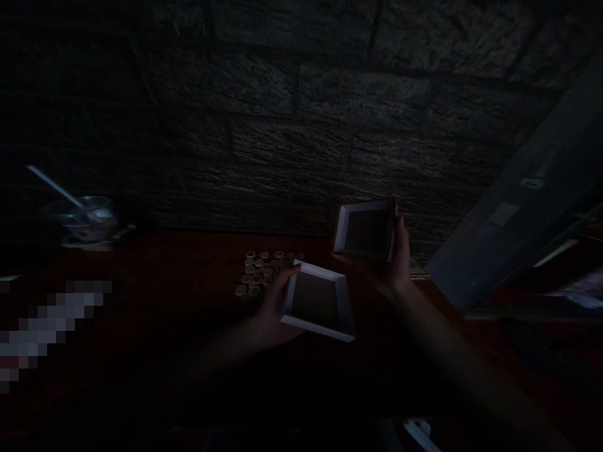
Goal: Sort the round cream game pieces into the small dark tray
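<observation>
The scene is very dark. In my left hand [273, 317] is a shallow white-walled box half [345, 295], its open side facing up and its inside brownish. My right hand [399, 263] grips a second shallow box half [343, 229] by its right side, tilted so that its hollow inside faces me. The two box halves are apart, the right one higher and farther back. Several small round pieces [249, 262] lie in loose rows on the reddish-brown table [188, 267], just behind my left hand and partly hidden by it.
A clear container [94, 220] with a light stick [54, 185] leaning out stands at the left. Behind the table rises a rough block wall [282, 132]. A grey slanted panel [513, 201] borders the right side.
</observation>
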### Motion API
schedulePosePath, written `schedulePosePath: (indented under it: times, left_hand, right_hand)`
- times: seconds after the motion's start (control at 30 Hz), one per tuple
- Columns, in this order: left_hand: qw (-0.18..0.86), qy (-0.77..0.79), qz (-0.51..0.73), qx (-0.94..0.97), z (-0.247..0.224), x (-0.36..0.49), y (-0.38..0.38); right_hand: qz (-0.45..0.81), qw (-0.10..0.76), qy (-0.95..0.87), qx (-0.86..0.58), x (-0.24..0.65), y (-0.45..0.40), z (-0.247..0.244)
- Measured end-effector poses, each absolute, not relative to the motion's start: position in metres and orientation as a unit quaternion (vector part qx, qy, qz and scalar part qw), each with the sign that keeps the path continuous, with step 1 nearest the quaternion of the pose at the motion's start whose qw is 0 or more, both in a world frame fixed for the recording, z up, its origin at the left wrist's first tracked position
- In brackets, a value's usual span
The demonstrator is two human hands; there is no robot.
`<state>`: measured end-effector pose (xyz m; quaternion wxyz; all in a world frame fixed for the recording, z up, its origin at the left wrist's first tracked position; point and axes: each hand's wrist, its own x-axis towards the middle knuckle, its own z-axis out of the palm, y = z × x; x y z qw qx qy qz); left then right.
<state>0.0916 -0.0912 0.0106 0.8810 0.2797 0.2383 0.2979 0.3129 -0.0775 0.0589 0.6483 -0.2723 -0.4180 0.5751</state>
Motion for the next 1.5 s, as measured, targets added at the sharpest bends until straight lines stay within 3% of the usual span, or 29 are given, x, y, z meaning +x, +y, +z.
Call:
schedulePosePath:
  times: [0.17, 0.37, 0.47, 0.6, 0.7, 0.97, 1.27, 1.5]
  left_hand:
    - [0.835, 0.301, 0.254, 0.384, 0.006, 0.103, -0.103]
    - [0.628, 0.337, 0.275, 0.645, 0.008, 0.102, -0.107]
    - [0.541, 0.335, 0.267, 0.724, 0.007, 0.099, -0.108]
    - [0.435, 0.307, 0.266, 0.804, 0.002, 0.098, -0.109]
    - [0.372, 0.294, 0.267, 0.839, -0.003, 0.098, -0.109]
    - [0.195, 0.294, 0.238, 0.905, -0.004, 0.096, -0.106]
    - [0.169, 0.308, 0.301, 0.886, 0.018, 0.085, -0.092]
    - [0.112, 0.360, 0.277, 0.884, 0.041, 0.033, -0.082]
  right_hand:
    - [0.629, 0.628, -0.403, -0.217, 0.333, -0.077, 0.068]
    - [0.503, 0.652, -0.450, -0.346, 0.373, -0.115, 0.072]
    - [0.404, 0.574, -0.532, -0.474, 0.410, -0.152, 0.073]
    - [0.330, 0.350, -0.695, -0.535, 0.450, -0.195, 0.081]
    - [0.323, 0.229, -0.719, -0.571, 0.462, -0.208, 0.081]
    - [0.216, 0.101, -0.758, -0.607, 0.462, -0.205, 0.067]
    - [0.147, 0.166, -0.795, -0.565, 0.372, -0.222, 0.062]
    - [0.123, 0.254, -0.796, -0.536, 0.331, -0.160, 0.053]
